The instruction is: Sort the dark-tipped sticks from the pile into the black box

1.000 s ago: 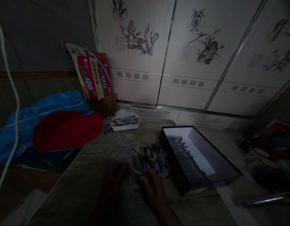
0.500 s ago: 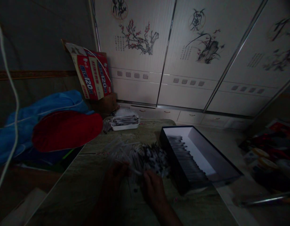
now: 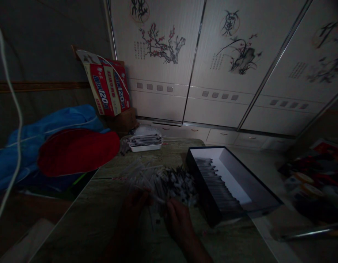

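Observation:
In the dim head view, my left hand (image 3: pixel 136 204) and my right hand (image 3: pixel 178 217) are close together over the table, fingers closed. Between them runs a slim pale, see-through pen barrel (image 3: pixel 158 199), one end at each hand's fingertips. Just beyond lies a heap of clear tubes (image 3: pixel 143 173), beside a pile of black-tipped pen parts (image 3: pixel 179 184). To the right, a dark-rimmed box (image 3: pixel 226 175) with a white inside holds a row of pens (image 3: pixel 216 180). A small dark piece (image 3: pixel 158 221) rests on the table below my hands.
A white tray (image 3: pixel 145 148) of thin sticks stands at the table's far side, near a clear plastic bag (image 3: pixel 147 130). At left are a red cushion-like cloth (image 3: pixel 78 152), blue cloth (image 3: pixel 59 122) and a red carton (image 3: pixel 110 87). Sliding cabinet doors (image 3: pixel 158 73) stand behind.
Both hands stay nearly in the same place, holding the pen barrel between them. The box, heap and tray have not moved.

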Motion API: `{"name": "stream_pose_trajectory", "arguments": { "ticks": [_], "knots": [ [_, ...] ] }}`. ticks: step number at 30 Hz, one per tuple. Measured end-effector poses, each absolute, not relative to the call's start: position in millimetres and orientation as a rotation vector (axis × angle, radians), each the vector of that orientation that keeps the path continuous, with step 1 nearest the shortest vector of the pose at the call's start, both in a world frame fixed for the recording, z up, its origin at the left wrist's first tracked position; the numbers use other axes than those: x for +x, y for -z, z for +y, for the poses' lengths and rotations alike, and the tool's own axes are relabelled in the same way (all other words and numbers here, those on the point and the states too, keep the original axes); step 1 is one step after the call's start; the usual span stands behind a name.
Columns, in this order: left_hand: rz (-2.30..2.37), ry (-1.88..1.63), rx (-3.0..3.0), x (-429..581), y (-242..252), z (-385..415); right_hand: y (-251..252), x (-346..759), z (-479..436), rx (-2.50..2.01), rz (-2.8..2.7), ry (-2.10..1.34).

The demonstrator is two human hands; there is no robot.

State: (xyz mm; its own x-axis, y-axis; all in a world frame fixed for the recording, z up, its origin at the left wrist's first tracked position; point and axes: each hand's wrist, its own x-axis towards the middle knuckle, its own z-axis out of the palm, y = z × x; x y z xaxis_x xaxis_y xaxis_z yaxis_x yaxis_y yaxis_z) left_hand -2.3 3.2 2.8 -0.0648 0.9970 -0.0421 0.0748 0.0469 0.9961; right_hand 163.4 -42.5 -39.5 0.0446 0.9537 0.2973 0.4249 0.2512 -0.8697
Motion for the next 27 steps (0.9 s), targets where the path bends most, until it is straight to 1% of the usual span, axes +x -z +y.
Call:
{"name": "stream_pose_trajectory", "arguments": {
  "ticks": [17,22,27],
  "knots": [
    [1.328,-1.167,1.229,-4.1,1.4,4.7,43.0,164.1,-43.2,-1.327,-1.486,-0.65],
    [1.295,-1.173,1.232,-3.8,-1.1,4.2,40.8,164.1,-41.9,-1.294,-1.533,-0.707],
    [1.302,-1.188,1.18,-1.8,-2.5,2.8,44.4,164.3,-42.1,-1.341,-1.48,-0.658]
  ]
}}
